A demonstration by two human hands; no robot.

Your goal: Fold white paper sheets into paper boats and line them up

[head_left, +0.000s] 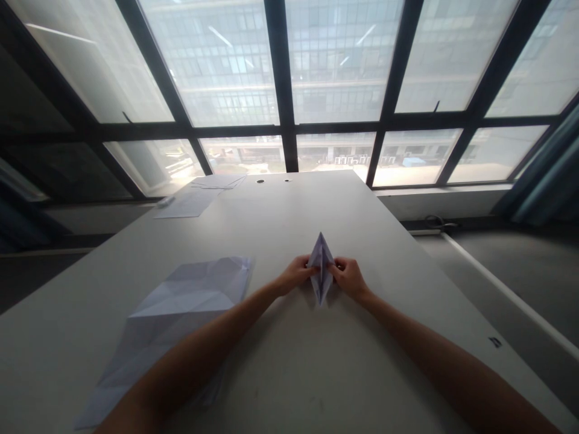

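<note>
Head view: I hold a pale lilac-white, diamond-shaped piece of folded paper [322, 256] between my hands, over the smooth white tabletop [289, 367]. Its long axis runs away from me, one sharp tip toward the dark-framed glass windows [335, 60], the other back toward me; a narrow fold line splits it lengthwise. My left hand [296, 273] pinches its left edge, my right hand [349, 277] its right. Whether its near tip touches the tabletop, I cannot tell. To the left lie large, creased white paper sheets [181, 295].
</note>
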